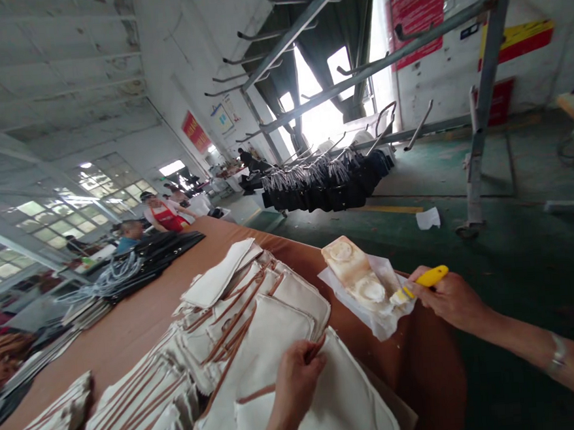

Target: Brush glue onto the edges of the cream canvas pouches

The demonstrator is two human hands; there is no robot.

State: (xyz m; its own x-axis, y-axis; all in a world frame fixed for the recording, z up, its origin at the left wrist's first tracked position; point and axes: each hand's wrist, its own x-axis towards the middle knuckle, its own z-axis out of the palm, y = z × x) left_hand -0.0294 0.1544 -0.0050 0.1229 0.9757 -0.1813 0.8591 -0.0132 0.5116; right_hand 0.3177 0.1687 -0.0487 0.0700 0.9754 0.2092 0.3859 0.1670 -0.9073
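Note:
My right hand (449, 297) is closed around the yellow handle of a glue brush (431, 277). The brush's bristles rest at the edge of a tan, crusted container (352, 269) with white paste in it, which lies on a sheet of white paper (387, 322). Over the pile of cream fabric pieces (279, 323), my left hand (298, 378) is closed, pinching a brown strip (317, 348) at the edge of one piece. Brown strips run along several of the other cream pieces. Part of the left hand's grip is hidden by its own fingers.
A brown-covered table (142, 323) bears more striped cream stacks (133, 409) and black pieces with pale cords (157, 257). Beyond it stands a metal rack (477, 123) hung with dark items (329, 186). A person in a red apron (166, 217) is farther off.

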